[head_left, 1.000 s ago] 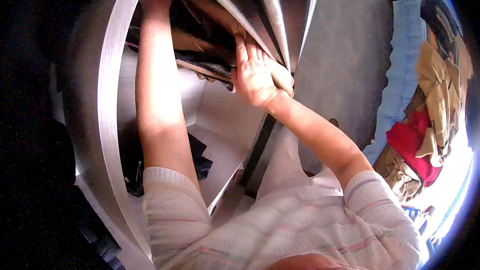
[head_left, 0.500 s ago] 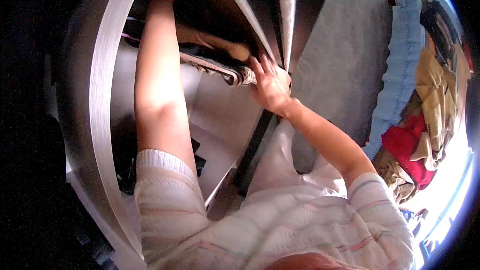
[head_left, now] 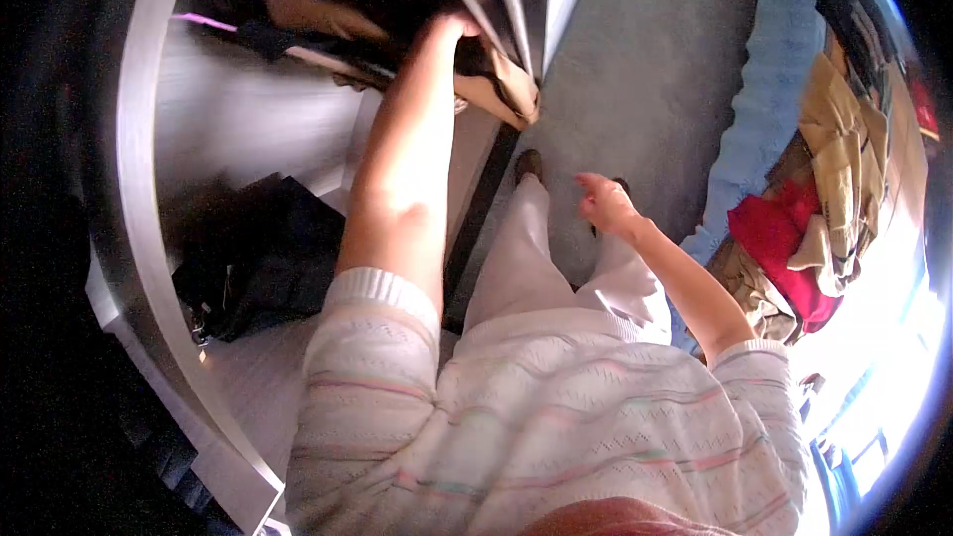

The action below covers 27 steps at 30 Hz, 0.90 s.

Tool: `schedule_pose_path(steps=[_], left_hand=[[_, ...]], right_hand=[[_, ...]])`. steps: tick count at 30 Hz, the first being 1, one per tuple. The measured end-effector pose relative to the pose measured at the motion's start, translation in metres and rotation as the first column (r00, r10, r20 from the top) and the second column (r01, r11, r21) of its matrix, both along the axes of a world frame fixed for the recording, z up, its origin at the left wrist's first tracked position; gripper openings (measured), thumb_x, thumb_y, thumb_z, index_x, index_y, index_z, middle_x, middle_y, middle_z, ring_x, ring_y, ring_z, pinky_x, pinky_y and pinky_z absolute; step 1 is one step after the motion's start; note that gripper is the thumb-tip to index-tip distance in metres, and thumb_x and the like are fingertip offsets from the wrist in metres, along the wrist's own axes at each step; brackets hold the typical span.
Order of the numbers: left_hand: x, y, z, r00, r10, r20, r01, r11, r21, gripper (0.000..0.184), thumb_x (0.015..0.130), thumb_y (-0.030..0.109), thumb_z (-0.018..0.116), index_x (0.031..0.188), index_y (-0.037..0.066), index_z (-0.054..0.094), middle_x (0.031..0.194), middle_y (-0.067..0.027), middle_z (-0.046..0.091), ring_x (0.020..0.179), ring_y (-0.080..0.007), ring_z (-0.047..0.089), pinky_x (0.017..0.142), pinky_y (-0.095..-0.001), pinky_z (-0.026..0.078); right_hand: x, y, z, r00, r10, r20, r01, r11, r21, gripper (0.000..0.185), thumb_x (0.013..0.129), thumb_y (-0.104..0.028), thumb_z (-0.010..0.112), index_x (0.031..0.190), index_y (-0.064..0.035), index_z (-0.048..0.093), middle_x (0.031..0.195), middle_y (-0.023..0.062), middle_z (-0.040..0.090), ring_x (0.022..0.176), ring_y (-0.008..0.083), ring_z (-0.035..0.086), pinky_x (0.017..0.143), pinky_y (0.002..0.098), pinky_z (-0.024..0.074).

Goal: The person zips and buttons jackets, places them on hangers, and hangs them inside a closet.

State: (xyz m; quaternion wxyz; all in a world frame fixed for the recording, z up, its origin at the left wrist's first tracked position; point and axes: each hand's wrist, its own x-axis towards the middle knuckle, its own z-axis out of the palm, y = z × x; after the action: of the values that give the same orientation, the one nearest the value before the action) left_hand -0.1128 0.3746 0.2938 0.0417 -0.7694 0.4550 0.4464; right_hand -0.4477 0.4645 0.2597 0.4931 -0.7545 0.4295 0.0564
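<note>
Left hand (head_left: 457,28) is up at the tan-and-dark clothes (head_left: 328,15) in the cabinet, by its pale frame (head_left: 139,139); fingertips are out of sight (deep shadow there), so can't tell if it grasps or only touches. Right hand (head_left: 608,206) is released, nothing in it, fingers loosely bent, above the floor (head_left: 635,60) and well apart from the clothes. Dark pile (head_left: 278,258) sits lower in the cabinet. Off right: blue ruffled cover (head_left: 769,89), tan garment (head_left: 839,159), red cloth (head_left: 774,238).
</note>
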Motion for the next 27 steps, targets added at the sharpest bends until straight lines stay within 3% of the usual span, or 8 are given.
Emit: schedule_pose_path(steps=[4,6,7,8,10,13,17,27], left_hand=[[-0.008,-0.008,-0.033,0.97,0.241,-0.019,-0.24,0.971,0.013,0.049,0.073,0.036,0.067,0.113,0.013,0.052,0.111,-0.0079,0.057,0.1,-0.0223,0.053,0.081,-0.0453,0.043],[0.002,-0.022,-0.038,0.916,0.391,-0.093,-0.388,0.921,0.045,0.051,0.072,0.037,0.068,0.114,0.013,0.052,0.113,-0.0076,0.055,0.103,-0.0225,0.052,0.083,-0.0463,0.043],[0.023,-0.019,-0.068,0.906,0.39,-0.165,-0.384,0.921,0.068,0.053,0.073,0.04,0.065,0.115,0.013,0.051,0.119,-0.0073,0.051,0.107,-0.0213,0.049,0.086,-0.0495,0.039],[0.027,-0.016,-0.069,0.865,0.463,-0.192,-0.484,0.871,-0.083,0.051,0.077,0.039,0.061,0.117,0.011,0.05,0.114,-0.0076,0.054,0.101,-0.0205,0.051,0.08,-0.0452,0.042],[0.037,-0.017,-0.072,0.792,0.541,-0.283,-0.598,0.78,-0.184,0.05,0.077,0.039,0.06,0.117,0.011,0.05,0.113,-0.0075,0.054,0.1,-0.0204,0.051,0.079,-0.0444,0.043],[0.045,-0.027,-0.088,0.675,0.593,-0.439,-0.713,0.678,-0.179,0.048,0.078,0.038,0.059,0.117,0.01,0.05,0.112,-0.0074,0.054,0.099,-0.0201,0.051,0.078,-0.0431,0.043],[0.053,-0.023,-0.096,0.53,0.611,-0.588,-0.807,0.577,-0.128,0.047,0.079,0.037,0.058,0.117,0.01,0.05,0.11,-0.0073,0.055,0.097,-0.0197,0.052,0.077,-0.0415,0.044],[0.033,-0.026,-0.076,0.254,0.58,-0.774,-0.935,0.352,-0.043,0.043,0.083,0.035,0.054,0.117,0.009,0.05,0.106,-0.0069,0.056,0.092,-0.0188,0.053,0.073,-0.0374,0.046]], right_hand=[[-0.017,-0.01,-0.002,0.991,-0.132,0.01,0.13,0.985,0.109,0.041,0.073,-0.009,0.05,0.113,-0.0032,0.052,0.108,0.0179,0.057,0.098,0.0326,0.056,0.086,0.0371,0.0442],[-0.026,-0.007,-0.002,0.981,-0.188,0.048,0.182,0.978,0.102,0.039,0.073,-0.009,0.05,0.111,-0.0027,0.054,0.105,0.0173,0.059,0.097,0.0311,0.057,0.087,0.0353,0.0446],[-0.029,-0.003,-0.004,0.982,-0.189,-0.014,0.19,0.977,0.095,0.037,0.074,-0.009,0.05,0.109,-0.0024,0.055,0.106,0.0168,0.059,0.099,0.0299,0.057,0.087,0.0342,0.0449],[-0.034,-0.002,-0.004,0.979,-0.204,0.016,0.201,0.975,0.09,0.036,0.075,-0.01,0.049,0.109,-0.0029,0.055,0.107,0.0163,0.059,0.1,0.029,0.057,0.087,0.0347,0.0452],[-0.043,0.006,-0.012,0.976,-0.215,-0.018,0.216,0.972,0.089,0.035,0.075,-0.011,0.049,0.109,-0.0035,0.056,0.105,0.0157,0.06,0.099,0.0291,0.057,0.086,0.0354,0.0457],[-0.064,0.0,-0.035,0.963,-0.248,-0.103,0.262,0.952,0.156,0.033,0.077,-0.013,0.048,0.108,-0.0045,0.056,0.101,0.0158,0.061,0.096,0.0299,0.058,0.083,0.0364,0.0465],[-0.075,0.017,-0.058,0.964,-0.254,-0.08,0.261,0.959,0.106,0.03,0.079,-0.015,0.049,0.105,-0.0048,0.058,0.097,0.0176,0.062,0.09,0.0322,0.06,0.078,0.0379,0.0475],[-0.088,0.01,-0.078,0.926,-0.364,-0.102,0.377,0.903,0.206,0.025,0.079,-0.015,0.05,0.1,-0.0037,0.06,0.09,0.0171,0.063,0.087,0.0325,0.06,0.077,0.0368,0.0472]])
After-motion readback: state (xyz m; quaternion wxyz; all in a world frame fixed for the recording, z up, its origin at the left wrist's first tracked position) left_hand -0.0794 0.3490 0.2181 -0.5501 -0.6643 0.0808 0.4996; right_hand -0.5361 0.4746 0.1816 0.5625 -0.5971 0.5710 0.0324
